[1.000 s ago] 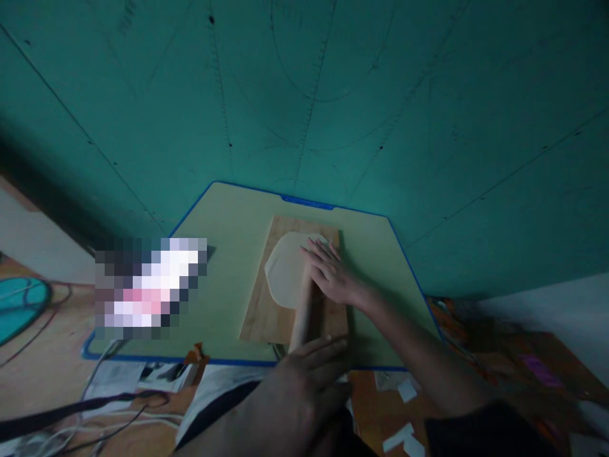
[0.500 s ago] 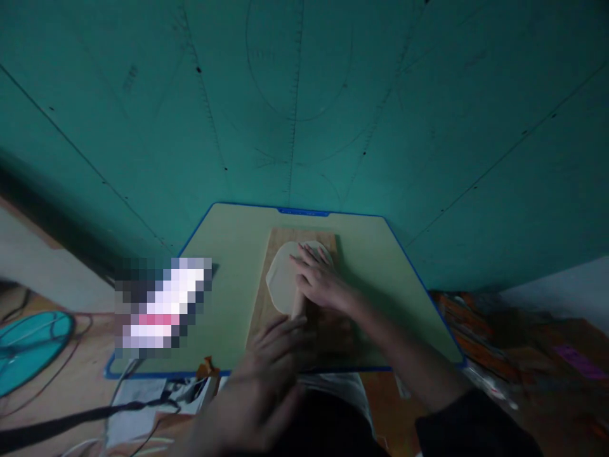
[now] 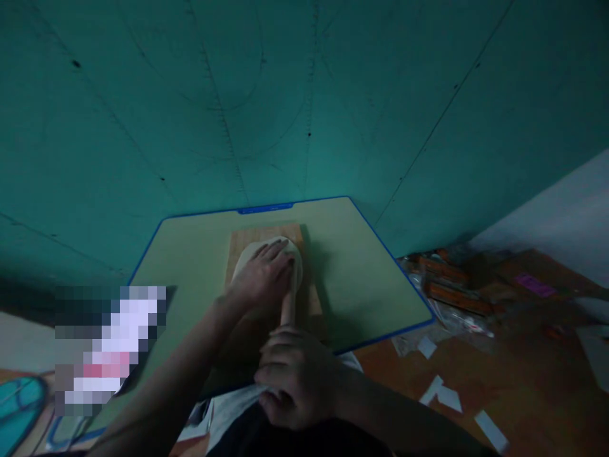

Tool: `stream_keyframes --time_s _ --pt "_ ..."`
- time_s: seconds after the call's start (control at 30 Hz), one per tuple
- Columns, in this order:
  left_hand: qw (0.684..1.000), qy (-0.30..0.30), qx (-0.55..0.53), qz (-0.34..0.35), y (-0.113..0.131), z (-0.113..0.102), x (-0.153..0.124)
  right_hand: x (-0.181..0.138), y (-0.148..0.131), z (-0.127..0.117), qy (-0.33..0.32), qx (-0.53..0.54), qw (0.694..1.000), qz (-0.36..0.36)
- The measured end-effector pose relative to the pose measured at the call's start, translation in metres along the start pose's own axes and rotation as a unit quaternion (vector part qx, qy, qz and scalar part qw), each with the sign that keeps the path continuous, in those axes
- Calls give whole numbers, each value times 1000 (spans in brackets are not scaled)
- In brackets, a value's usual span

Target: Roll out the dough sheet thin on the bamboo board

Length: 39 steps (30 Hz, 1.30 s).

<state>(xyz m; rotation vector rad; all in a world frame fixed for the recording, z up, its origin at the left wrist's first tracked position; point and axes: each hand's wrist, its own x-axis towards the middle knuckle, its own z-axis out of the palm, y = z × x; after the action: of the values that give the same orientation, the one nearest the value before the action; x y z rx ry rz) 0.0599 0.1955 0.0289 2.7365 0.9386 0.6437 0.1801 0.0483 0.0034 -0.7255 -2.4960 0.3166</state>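
A thin round sheet of dough lies on a wooden board. My left hand rests flat on the dough, fingers stretched toward the far side, and covers much of it. Along the dough's right part lies a slim rolling pin, pointing away from me. Its near end sits in my right hand, whose fingers are curled round it close to my body. The pin's far end is next to my left fingers, partly hidden by them.
A pale green tabletop with a blue rim bears the board and stands against a green wall. At its left is a blurred-out lit device with a cable. On the floor to the right lie plastic-wrapped packages and white paper pieces.
My hands have swapped: the left now lies on the dough and the right holds the pin's near end. The view has shifted, bringing more floor at the right into sight.
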Motion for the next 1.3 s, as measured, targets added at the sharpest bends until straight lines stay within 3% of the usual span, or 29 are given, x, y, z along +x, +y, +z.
stream_keyframes --time_s 0.13,0.2,0.4,0.53,0.73,1.07,1.2,1.3 --pt "999 -22 -16 29 15 -3 0 7 12 6 3 -14 999 -33" --pt "999 -25 -39 11 17 -2 -4 11 12 5 13 2 999 -46" --pt "996 -7 -72 -61 -12 -6 -17 38 13 -1 -22 42 992 -119" --pt "998 -4 -40 -55 -23 -2 -15 42 18 -5 -31 41 996 -67" --pt "999 -31 0 -10 -9 8 2 19 8 -25 -45 27 999 15" --pt "987 -71 74 -123 44 38 61 -41 0 -42 0 90 975 205" --pt "990 -77 46 -107 58 45 75 -57 -1 -40 11 85 966 242" --pt "992 -65 45 -100 50 40 65 -47 -5 -28 13 57 972 228"
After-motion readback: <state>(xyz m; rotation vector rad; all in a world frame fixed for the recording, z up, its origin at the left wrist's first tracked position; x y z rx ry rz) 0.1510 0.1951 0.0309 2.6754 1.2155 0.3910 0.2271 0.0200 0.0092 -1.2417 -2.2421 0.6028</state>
